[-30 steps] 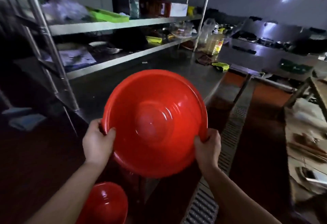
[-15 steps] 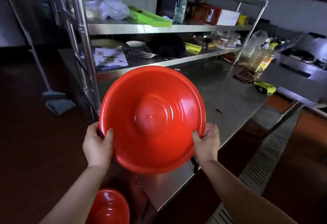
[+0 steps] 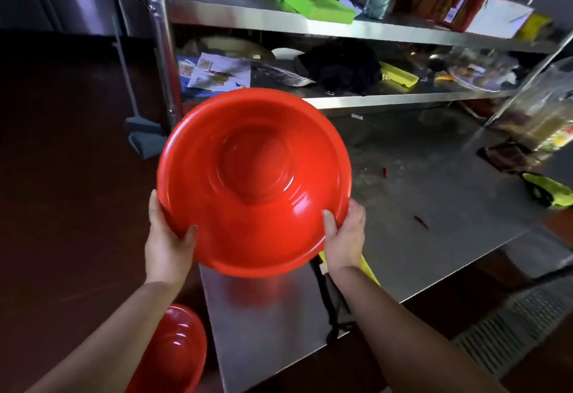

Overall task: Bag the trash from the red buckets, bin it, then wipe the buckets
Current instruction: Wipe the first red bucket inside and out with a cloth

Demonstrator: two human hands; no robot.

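Note:
A large red bucket [image 3: 254, 175], round and shallow like a basin, is held up in front of me over the left end of a steel table [image 3: 434, 206]. Its empty inside faces me. My left hand [image 3: 167, 243] grips its lower left rim and my right hand [image 3: 344, 237] grips its lower right rim. A second red bucket [image 3: 173, 352] sits low on the floor at the bottom left, partly hidden by my left forearm.
Steel shelves [image 3: 341, 28] above the table hold a green tray [image 3: 310, 2], papers, a black cloth and boxes. A yellow-green item [image 3: 548, 189] lies at the table's right. A broom [image 3: 139, 126] leans at the left. A floor drain grate [image 3: 511, 330] runs at the right.
I have turned left and come closer to the table and shelves. The bucket stays in both hands and now tips so that its inside faces me.

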